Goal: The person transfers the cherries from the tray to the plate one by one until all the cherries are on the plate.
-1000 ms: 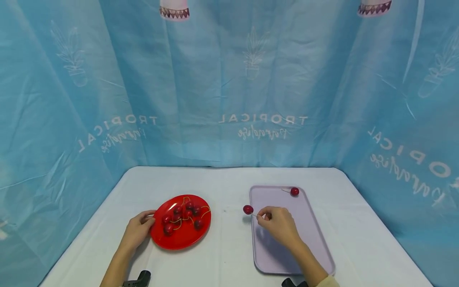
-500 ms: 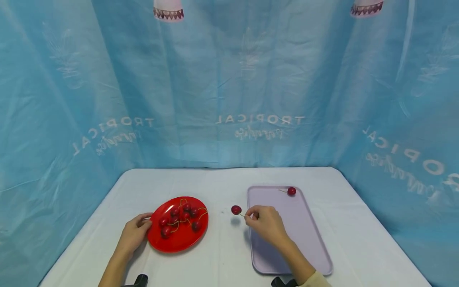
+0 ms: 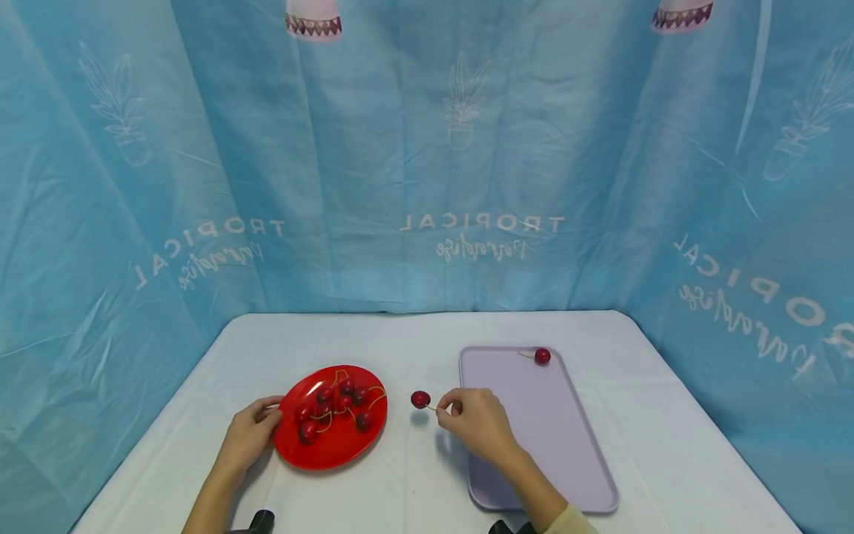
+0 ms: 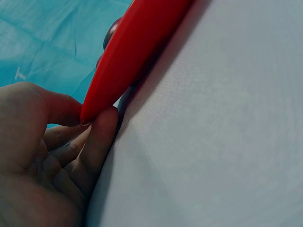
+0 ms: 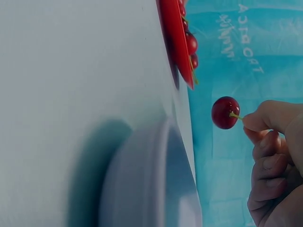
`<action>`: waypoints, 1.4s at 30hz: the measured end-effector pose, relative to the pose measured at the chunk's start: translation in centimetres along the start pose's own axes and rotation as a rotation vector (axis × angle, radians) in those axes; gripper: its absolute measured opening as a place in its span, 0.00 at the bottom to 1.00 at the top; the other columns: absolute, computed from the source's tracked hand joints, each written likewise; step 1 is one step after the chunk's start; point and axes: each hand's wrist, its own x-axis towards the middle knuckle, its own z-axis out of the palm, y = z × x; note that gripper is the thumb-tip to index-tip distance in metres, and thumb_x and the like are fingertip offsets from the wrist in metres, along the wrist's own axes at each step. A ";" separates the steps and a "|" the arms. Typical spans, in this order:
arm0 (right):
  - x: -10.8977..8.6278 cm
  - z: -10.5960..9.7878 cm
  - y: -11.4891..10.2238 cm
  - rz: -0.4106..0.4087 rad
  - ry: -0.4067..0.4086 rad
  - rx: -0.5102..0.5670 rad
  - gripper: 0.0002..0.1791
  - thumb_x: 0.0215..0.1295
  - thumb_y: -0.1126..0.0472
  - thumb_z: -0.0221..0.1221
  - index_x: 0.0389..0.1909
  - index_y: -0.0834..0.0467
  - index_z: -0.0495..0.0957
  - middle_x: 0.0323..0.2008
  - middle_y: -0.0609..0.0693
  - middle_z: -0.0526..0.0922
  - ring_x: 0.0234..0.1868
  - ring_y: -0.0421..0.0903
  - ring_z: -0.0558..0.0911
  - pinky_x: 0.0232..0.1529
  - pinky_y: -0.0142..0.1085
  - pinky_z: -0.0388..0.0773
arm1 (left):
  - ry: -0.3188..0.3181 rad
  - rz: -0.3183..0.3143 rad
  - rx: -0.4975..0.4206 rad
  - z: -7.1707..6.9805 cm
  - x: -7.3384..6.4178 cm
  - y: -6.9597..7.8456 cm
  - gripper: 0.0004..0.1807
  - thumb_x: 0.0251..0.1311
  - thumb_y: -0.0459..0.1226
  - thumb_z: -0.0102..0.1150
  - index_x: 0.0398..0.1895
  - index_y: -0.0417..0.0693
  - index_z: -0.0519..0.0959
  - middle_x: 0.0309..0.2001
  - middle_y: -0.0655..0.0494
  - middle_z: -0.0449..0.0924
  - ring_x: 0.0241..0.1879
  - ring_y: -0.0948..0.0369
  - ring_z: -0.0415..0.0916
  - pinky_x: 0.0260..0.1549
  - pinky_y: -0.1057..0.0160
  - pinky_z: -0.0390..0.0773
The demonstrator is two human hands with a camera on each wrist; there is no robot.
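Observation:
My right hand (image 3: 479, 424) pinches a dark red cherry (image 3: 420, 400) by its stem, between thumb and forefinger. The cherry hangs above the table, between the red plate (image 3: 327, 454) and the lavender tray (image 3: 547, 430). In the right wrist view the held cherry (image 5: 225, 112) shows against the blue curtain, well off the white cloth. My left hand (image 3: 247, 436) holds the plate's left rim; in the left wrist view thumb and fingers grip the plate edge (image 4: 128, 56) from above and below. Several cherries (image 3: 345, 403) with green stems lie on the plate.
One cherry (image 3: 543, 357) lies at the tray's far end, its stem pointing left. Under both plate and tray is a table with a white cloth (image 3: 414, 475). A blue printed curtain (image 3: 434, 170) surrounds the table at the back and sides.
My right hand has carried the cherry leftward, from over the tray's left edge to near the plate. The left hand stays at the plate rim. The head view has shifted slightly.

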 end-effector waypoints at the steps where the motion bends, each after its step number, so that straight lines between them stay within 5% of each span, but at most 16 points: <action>1: 0.0 0.2 -0.1 -0.003 -0.002 0.004 0.04 0.52 0.59 0.64 0.23 0.45 0.82 0.11 0.35 0.67 0.13 0.32 0.63 0.13 0.28 0.59 | 0.000 0.004 -0.001 0.0 0.0 0.0 0.23 0.70 0.39 0.47 0.64 0.38 0.67 0.55 0.35 0.74 0.53 0.44 0.73 0.48 0.53 0.78; 25: 0.6 4.4 -3.8 -0.078 -0.086 0.081 0.04 0.55 0.60 0.62 0.25 0.48 0.83 0.09 0.34 0.65 0.11 0.33 0.62 0.12 0.28 0.60 | -0.007 0.030 -0.005 -0.2 0.0 0.7 0.23 0.70 0.39 0.48 0.64 0.37 0.67 0.56 0.35 0.74 0.54 0.44 0.72 0.50 0.51 0.76; 42: 0.5 6.9 -5.6 -0.138 -0.176 0.015 0.05 0.52 0.62 0.62 0.23 0.47 0.83 0.12 0.32 0.66 0.14 0.31 0.64 0.14 0.26 0.62 | -0.012 0.000 -0.001 -0.6 -0.4 0.2 0.23 0.69 0.39 0.47 0.64 0.36 0.67 0.55 0.33 0.73 0.54 0.43 0.72 0.49 0.52 0.77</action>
